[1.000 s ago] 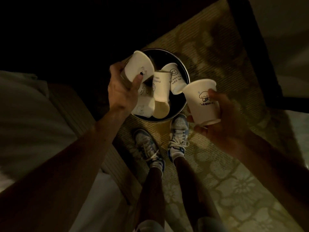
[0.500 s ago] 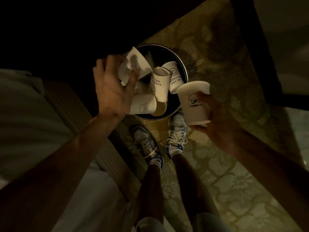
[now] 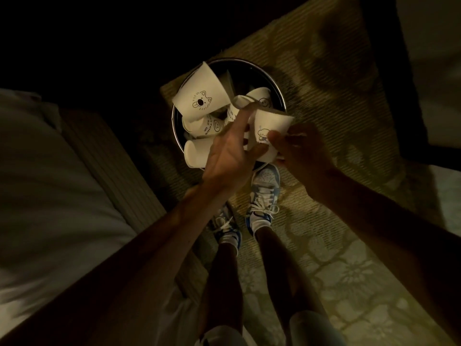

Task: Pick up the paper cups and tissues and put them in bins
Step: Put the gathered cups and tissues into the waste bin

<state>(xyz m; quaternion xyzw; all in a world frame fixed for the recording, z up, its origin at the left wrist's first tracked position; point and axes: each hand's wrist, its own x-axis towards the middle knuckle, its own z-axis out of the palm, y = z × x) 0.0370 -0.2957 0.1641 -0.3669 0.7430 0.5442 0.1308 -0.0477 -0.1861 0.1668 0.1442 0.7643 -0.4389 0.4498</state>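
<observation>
right hand (image 3: 300,146): fingers pinching white printed paper cup (image 3: 273,122) | left hand (image 3: 230,153): fingers straight, spread, touching that cup | cup: above near edge of round metal-rimmed bin (image 3: 281,96) holding more white paper cups (image 3: 202,98)

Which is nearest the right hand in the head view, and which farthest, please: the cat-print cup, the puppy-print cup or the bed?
1. puppy-print cup, in the grip of the right hand.
2. cat-print cup, at the bin's left rim.
3. bed, far left.
</observation>
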